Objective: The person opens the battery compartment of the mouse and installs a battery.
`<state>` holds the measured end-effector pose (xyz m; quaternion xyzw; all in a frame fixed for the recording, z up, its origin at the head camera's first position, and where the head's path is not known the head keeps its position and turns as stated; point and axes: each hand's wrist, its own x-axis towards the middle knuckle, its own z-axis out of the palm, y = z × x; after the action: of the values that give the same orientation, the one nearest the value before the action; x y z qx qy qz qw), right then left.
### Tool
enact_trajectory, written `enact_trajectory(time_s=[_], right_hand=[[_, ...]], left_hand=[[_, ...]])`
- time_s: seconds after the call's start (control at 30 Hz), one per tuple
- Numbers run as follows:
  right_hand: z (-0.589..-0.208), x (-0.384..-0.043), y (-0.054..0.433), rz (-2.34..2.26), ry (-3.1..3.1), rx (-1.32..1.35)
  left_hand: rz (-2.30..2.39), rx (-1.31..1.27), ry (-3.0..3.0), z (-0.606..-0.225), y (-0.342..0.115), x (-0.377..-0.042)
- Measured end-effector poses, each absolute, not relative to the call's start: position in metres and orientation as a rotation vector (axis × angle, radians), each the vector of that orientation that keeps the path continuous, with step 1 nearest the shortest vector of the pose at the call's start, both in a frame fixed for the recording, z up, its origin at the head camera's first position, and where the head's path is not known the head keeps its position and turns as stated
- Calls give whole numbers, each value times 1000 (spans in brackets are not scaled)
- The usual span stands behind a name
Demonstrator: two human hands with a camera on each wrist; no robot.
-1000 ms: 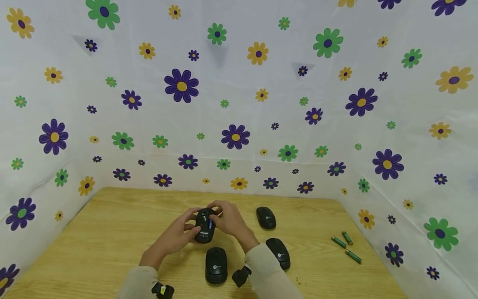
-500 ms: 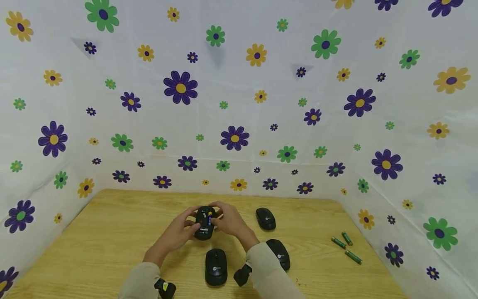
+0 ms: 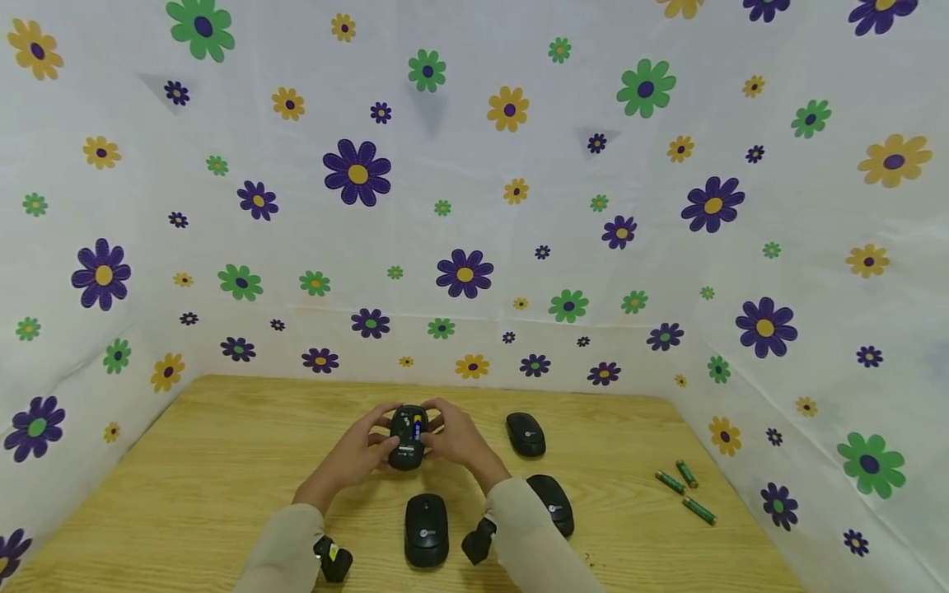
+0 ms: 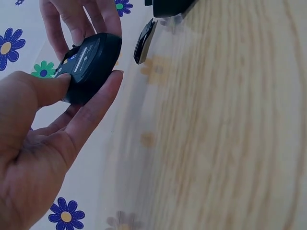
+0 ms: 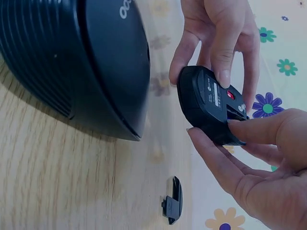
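Both hands hold a black computer mouse (image 3: 404, 459) underside up above the table. A blue and yellow battery (image 3: 417, 427) lies in its uncovered slot. My left hand (image 3: 356, 455) grips one side, thumb on the underside by the label and fingers beneath. On the opposite side, my right hand (image 3: 455, 436) pinches the mouse, its thumb (image 5: 256, 130) at the battery slot. The red sensor window (image 5: 230, 95) shows in the right wrist view. A loose black battery cover (image 5: 173, 203) lies on the table below the hands.
One mouse (image 3: 426, 531) stands in front, between the forearms. Another mouse (image 3: 550, 502) is partly behind the right sleeve, and a third mouse (image 3: 525, 435) sits farther back. Several green batteries, including one battery (image 3: 699, 511), lie at the right. Flowered white cloth (image 3: 474, 206) borders the table.
The held mouse has shifted slightly away and stands more upright. My right thumb has slid down off the battery's upper part, so more of the battery shows.
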<state>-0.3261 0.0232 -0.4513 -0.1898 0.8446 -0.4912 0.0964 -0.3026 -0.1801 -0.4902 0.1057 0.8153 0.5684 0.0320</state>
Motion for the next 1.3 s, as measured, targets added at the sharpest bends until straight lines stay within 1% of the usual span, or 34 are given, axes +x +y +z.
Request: enact_trajectory(time_s=[0.2,0.43,0.83,1.3], right_hand=[[-458,-331,23,-1378,2570,-569],[-470,-336,17,-1272,2696,-636],[-471,-341,17,-1179,2763,-597],[-476,-346,21,-1212,2691,-521]], left_hand=[[1719,318,2531,-495,-177,-305],[1706,220,2556,-498,-178,-306],[1637,225,2613,-496,-168,-316],[1492,190,2680,-494,-163,-326]])
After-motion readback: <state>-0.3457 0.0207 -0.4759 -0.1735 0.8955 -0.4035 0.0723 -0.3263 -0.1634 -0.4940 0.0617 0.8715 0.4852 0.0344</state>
